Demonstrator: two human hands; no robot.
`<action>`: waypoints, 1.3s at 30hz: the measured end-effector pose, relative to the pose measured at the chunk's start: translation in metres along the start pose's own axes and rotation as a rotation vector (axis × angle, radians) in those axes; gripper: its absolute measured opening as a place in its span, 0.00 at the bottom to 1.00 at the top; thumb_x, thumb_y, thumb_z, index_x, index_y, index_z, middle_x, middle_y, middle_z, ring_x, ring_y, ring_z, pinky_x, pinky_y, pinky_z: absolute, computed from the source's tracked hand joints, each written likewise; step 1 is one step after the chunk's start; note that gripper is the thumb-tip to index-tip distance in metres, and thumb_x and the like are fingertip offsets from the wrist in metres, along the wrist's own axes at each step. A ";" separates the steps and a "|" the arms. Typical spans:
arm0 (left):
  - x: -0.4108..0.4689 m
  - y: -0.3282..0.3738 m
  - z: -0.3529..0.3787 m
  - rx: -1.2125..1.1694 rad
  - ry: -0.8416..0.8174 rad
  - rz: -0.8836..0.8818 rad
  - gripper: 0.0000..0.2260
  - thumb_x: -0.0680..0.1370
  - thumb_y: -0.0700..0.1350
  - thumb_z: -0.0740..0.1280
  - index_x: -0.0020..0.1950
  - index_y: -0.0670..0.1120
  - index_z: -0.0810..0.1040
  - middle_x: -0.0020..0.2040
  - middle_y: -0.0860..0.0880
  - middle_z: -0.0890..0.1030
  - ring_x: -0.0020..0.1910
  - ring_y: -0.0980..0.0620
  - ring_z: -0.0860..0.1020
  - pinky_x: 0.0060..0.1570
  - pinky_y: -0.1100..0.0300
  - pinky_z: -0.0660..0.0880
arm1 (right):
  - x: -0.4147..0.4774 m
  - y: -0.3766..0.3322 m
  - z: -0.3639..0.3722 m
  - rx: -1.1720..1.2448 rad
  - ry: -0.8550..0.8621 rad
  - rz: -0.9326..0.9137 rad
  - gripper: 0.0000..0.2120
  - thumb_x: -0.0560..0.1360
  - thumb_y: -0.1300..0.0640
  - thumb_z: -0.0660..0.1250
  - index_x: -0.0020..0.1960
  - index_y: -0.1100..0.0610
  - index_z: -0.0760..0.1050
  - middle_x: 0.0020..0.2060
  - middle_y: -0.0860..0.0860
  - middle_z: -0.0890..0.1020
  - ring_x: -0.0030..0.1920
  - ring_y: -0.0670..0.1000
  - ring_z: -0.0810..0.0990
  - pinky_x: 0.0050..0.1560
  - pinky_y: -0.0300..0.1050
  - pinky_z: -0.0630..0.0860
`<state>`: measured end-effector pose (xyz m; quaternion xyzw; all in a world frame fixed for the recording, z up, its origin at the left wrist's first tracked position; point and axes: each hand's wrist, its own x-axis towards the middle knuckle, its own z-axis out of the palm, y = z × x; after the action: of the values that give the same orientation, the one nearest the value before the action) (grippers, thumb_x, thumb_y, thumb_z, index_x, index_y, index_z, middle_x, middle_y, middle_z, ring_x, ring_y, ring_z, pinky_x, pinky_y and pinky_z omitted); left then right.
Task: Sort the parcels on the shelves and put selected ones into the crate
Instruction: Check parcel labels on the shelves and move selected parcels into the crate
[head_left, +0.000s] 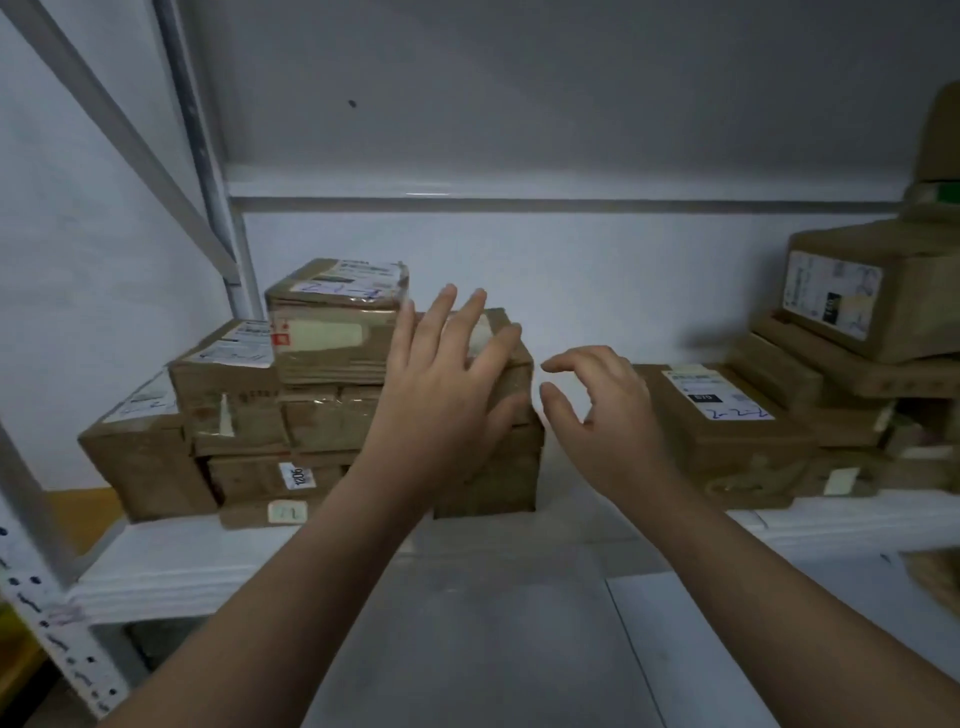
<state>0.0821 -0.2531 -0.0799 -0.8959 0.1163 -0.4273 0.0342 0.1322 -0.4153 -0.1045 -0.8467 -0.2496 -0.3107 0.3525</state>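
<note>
Shelf: white metal shelf board (171, 566) carrying two groups of brown cardboard parcels, with a bare gap between them at centre.
Left group: stacked brown cardboard parcels (234, 415) of mixed sizes, most bearing white printed labels with handwritten marks; a taped brown box with a white label (337, 322) sits on top.
Centre stack: a taller brown cardboard box stack (498, 467) at the right edge of the left group, partly hidden behind the left hand.
Right group: flat brown cardboard parcel with a white label (722, 415) lying near the shelf front; further brown boxes (857, 291) are piled behind and beside it, blurred at the frame edge.
Left hand: left hand (447, 384) raised with fingers spread apart, palm toward the centre stack; contact cannot be told.
Right hand: right hand (602, 410) hovering over the gap, fingers curled and parted, holding nothing, just beside the flat parcel.
Frame: grey perforated upright post (47, 592) at lower left.
</note>
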 end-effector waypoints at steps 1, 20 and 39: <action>0.000 0.015 0.007 -0.015 -0.005 0.009 0.24 0.75 0.57 0.58 0.65 0.45 0.75 0.68 0.37 0.72 0.70 0.35 0.67 0.68 0.37 0.56 | -0.007 0.014 -0.009 -0.013 0.000 0.013 0.14 0.75 0.50 0.60 0.55 0.54 0.78 0.54 0.48 0.79 0.57 0.49 0.75 0.59 0.51 0.70; 0.012 0.224 0.143 -0.315 -0.360 -0.238 0.32 0.79 0.59 0.59 0.79 0.51 0.51 0.78 0.39 0.52 0.75 0.40 0.57 0.72 0.50 0.57 | -0.097 0.226 -0.126 0.087 -0.010 0.391 0.16 0.76 0.60 0.66 0.64 0.56 0.73 0.61 0.50 0.71 0.54 0.42 0.69 0.47 0.23 0.63; -0.012 0.264 0.127 -1.028 0.020 -0.928 0.04 0.82 0.49 0.58 0.51 0.52 0.62 0.42 0.53 0.73 0.37 0.64 0.74 0.41 0.61 0.69 | -0.091 0.219 -0.102 0.590 -0.070 0.594 0.24 0.80 0.45 0.59 0.74 0.47 0.61 0.67 0.48 0.66 0.65 0.45 0.66 0.63 0.41 0.65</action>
<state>0.1256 -0.5109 -0.2113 -0.7515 -0.0910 -0.2966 -0.5822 0.1750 -0.6479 -0.2079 -0.7546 -0.0846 -0.0816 0.6456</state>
